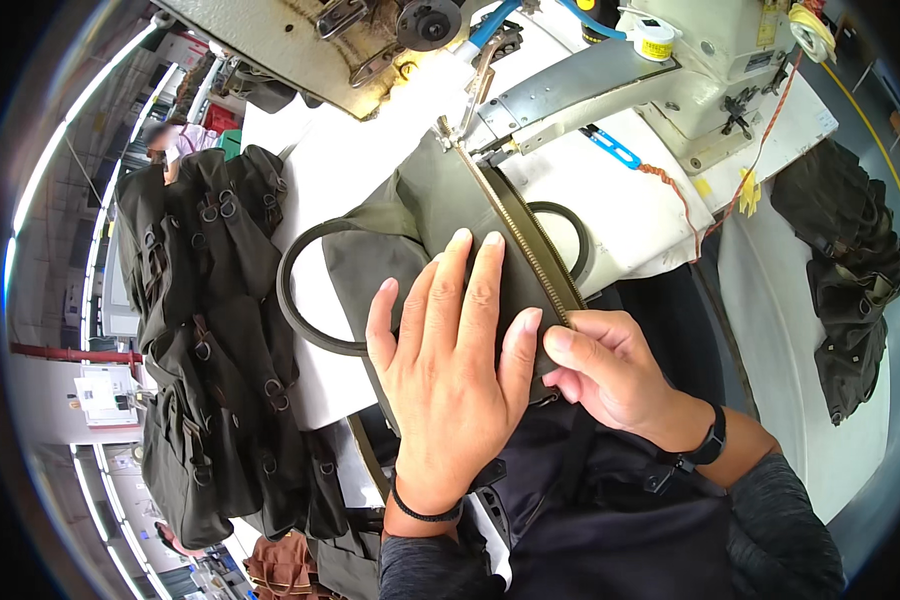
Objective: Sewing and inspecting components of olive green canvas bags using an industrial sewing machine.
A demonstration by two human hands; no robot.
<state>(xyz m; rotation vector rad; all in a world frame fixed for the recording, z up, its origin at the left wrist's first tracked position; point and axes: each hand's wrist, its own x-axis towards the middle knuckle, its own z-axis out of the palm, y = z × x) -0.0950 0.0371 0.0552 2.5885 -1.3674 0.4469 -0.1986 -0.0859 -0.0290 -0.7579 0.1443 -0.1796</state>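
Note:
An olive fabric bag (417, 190) with round dark handles lies on the white worktable (600, 210), its brass zipper (530, 240) running up to the presser foot of the sewing machine (580, 95). My left hand (450, 370) lies flat on the bag, left of the zipper, fingers extended and apart. My right hand (605, 370) has its fingers curled round the bag's zipper edge at the lower end, thumb bent over it. The fabric directly under both hands is hidden.
Dark olive bags hang piled at the left (200, 340) and lie at the right (840, 270). A blue tool (610, 147) with an orange cord is beside the machine. A brown bundle (275, 565) is at lower left. A person (177, 140) is in the background, upper left.

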